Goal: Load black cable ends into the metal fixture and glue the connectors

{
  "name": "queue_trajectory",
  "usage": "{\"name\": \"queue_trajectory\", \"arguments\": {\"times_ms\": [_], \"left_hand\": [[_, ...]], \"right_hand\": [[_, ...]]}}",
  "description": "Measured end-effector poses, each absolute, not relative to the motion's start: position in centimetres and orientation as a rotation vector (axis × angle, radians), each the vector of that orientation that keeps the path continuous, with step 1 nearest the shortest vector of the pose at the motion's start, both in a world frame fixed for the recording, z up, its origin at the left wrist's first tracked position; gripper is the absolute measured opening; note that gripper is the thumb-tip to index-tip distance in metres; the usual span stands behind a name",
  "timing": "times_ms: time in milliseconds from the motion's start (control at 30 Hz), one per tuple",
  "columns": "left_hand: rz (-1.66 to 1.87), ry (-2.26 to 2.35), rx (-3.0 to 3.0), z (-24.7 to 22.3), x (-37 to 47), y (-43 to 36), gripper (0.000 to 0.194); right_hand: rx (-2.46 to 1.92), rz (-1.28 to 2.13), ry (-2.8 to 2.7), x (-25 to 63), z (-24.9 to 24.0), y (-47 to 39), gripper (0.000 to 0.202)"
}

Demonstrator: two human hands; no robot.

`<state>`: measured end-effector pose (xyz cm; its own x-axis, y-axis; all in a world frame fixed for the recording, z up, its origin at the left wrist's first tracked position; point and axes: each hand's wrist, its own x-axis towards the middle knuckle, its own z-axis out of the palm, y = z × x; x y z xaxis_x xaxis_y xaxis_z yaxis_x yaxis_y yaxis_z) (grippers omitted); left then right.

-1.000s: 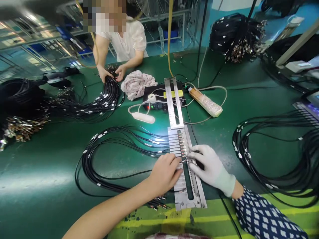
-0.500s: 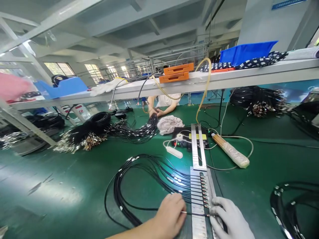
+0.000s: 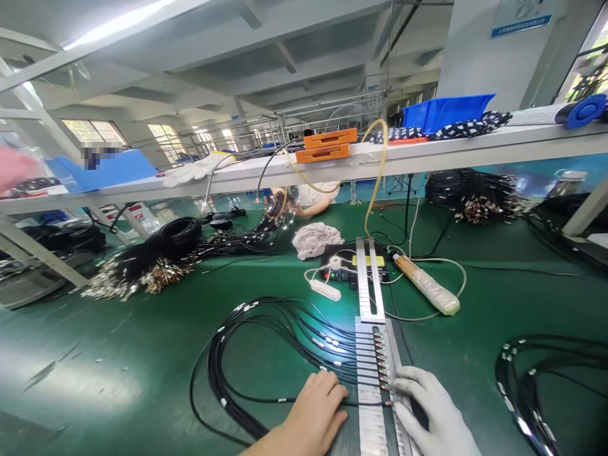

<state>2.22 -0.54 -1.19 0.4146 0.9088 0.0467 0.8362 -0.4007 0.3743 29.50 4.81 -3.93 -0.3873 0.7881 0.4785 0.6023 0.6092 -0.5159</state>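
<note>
My bare left hand (image 3: 317,408) lies over a black cable (image 3: 363,403) just left of a slotted metal fixture (image 3: 373,424). Its fingers are loosely stretched out, thumb apart. My right hand (image 3: 430,405), in a white glove, rests at the fixture's right edge, with thumb and fingers apart beside that cable's metal end (image 3: 388,403). Several more black cables lie side by side across the fixture, their metal connectors (image 3: 380,358) lined up in its slot. Leftward, these cables curve into a loop (image 3: 216,361) with small white labels on the green table.
Behind the fixture are a black box (image 3: 332,256), a crumpled white cloth (image 3: 317,240) and a wrapped stick-like tool (image 3: 430,288). Cable bundles lie at left (image 3: 175,244) and right (image 3: 529,386). A shelf (image 3: 266,177) crosses above; a co-worker's arm (image 3: 316,201) shows beneath it.
My left fingers have loosened from the cable, and my right fingers have spread at its end. The cable now lies across the fixture. The whole view has shifted slightly.
</note>
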Motion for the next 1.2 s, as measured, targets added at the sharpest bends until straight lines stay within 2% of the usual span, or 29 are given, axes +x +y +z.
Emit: {"name": "queue_trajectory", "arguments": {"times_ms": [100, 233, 300, 467, 733, 1200], "left_hand": [[0.451, 1.43, 2.449, -2.9, 3.9, 0.6, 0.013], [0.627, 1.365, 2.359, -3.1, 3.6, 0.8, 0.023], [0.664, 1.354, 2.291, -2.5, 3.0, 1.1, 0.021], [0.582, 1.327, 2.332, -1.5, 2.2, 2.5, 0.023], [0.405, 1.137, 2.646, -0.9, 1.7, 3.3, 0.037], [0.503, 1.034, 2.694, -0.5, 1.8, 3.4, 0.029]], "right_hand": [[-1.162, 0.391, -2.037, 30.2, -3.7, 5.0, 0.016], [-1.232, 0.576, -1.932, 30.7, -3.0, 5.1, 0.017], [-1.233, 0.668, -1.887, 30.6, -2.8, 5.3, 0.019], [-1.241, 0.805, -1.828, 30.5, -2.7, 5.5, 0.016], [-1.243, 0.871, -1.82, 30.2, -1.8, 5.4, 0.013], [-1.271, 0.886, -1.836, 29.8, -1.2, 5.5, 0.011]]}}
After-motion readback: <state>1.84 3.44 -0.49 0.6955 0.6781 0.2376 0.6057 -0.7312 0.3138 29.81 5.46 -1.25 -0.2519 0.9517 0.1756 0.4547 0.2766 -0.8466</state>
